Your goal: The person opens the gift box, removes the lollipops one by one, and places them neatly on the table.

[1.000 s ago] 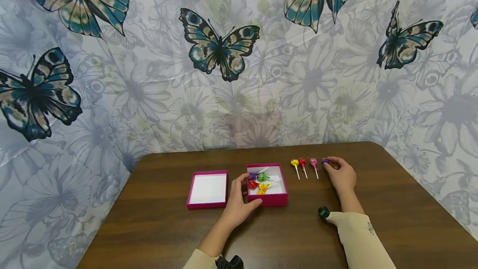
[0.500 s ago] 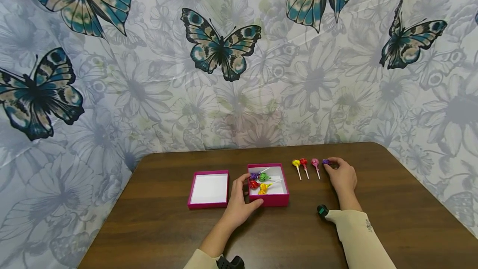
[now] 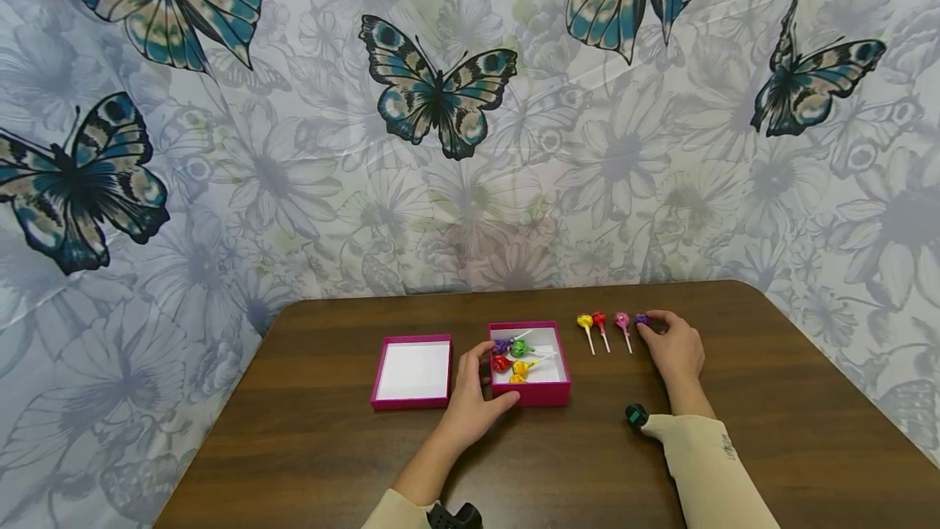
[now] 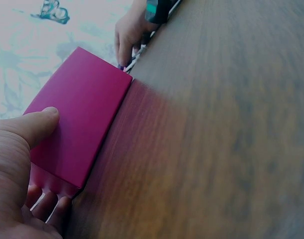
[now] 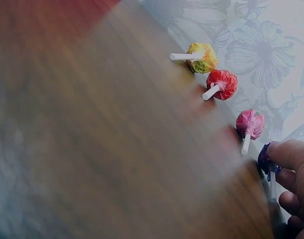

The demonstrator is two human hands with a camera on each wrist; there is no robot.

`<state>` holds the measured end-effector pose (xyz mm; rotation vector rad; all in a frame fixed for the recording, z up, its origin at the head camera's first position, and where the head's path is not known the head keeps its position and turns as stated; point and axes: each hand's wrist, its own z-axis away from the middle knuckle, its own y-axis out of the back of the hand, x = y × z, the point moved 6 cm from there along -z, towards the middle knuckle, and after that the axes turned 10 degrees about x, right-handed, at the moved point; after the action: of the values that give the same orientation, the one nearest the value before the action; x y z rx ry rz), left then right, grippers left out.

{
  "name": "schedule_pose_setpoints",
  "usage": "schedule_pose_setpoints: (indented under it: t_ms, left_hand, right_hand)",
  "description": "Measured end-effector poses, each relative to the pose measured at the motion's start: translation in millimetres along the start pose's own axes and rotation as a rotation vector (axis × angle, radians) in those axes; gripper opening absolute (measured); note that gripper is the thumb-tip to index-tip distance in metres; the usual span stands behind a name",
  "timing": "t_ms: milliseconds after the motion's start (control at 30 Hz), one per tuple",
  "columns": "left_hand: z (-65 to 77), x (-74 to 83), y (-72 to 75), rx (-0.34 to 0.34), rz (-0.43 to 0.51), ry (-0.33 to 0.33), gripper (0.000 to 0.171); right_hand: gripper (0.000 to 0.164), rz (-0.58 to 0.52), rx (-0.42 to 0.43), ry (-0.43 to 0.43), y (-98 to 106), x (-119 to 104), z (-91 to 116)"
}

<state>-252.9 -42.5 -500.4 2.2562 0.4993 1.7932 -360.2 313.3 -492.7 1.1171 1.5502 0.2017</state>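
A pink box [image 3: 539, 395] with a white inside holds several wrapped lollipops: purple, green [image 3: 520, 348], red and yellow. My left hand [image 3: 470, 411] grips its near left corner. The left wrist view has the thumb on the box's front wall [image 4: 87, 114] and the fingers along the side. To the right, my right hand [image 3: 674, 349] pinches a purple lollipop [image 5: 265, 160] by its wrapped head, partly covering it. Beside it on the table lie a pink lollipop [image 5: 250, 124], a red lollipop [image 5: 223, 84] and a yellow lollipop [image 5: 203, 58], sticks toward me.
Left of the box lies its pink-rimmed lid [image 3: 411, 374], white inside facing up. Everything rests on a brown wooden table [image 3: 330, 464]. Behind the table's far edge hangs a pale cloth [image 3: 294, 186] printed with flowers and butterflies.
The head view has shifted slightly, moving the whole scene a little to the right. Both hands keep their places at the box and the purple lollipop.
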Motion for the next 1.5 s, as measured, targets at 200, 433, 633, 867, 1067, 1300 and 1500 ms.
schedule_pose_setpoints:
  t_ms: [200, 433, 633, 867, 1067, 1300, 1500]
  left_hand:
    - [-0.3, -0.6, -1.4, -0.003, -0.006, -0.009, 0.083]
    - [-0.5, 0.3, -0.7, 0.000, -0.005, -0.008, 0.084]
    - [-1.0, -1.4, -0.3, 0.003, -0.011, -0.005, 0.084]
    - [-1.2, -1.8, -0.2, 0.002, -0.013, -0.004, 0.085]
    - [-0.1, -0.2, -0.1, 0.000, -0.007, -0.002, 0.084]
    - [-0.7, -1.1, -0.3, 0.001, -0.007, -0.006, 0.085]
    - [-1.3, -0.7, -0.2, 0.006, -0.003, -0.012, 0.085]
  right_hand:
    - [0.039, -0.004, -0.006, -0.004, 0, 2, 0]
    - [0.043, -0.027, -0.030, -0.025, -3, 4, 0]
    - [0.042, -0.038, -0.021, -0.014, -2, 2, 0]
    - [0.043, -0.051, -0.016, -0.006, 0, 0, 0]
    - [0.042, -0.050, 0.007, 0.030, 4, -7, 0]
    - [0.037, -0.069, 0.077, 0.134, 13, -31, 2]
    - [0.035, -0.164, 0.081, 0.129, 16, -45, 1]
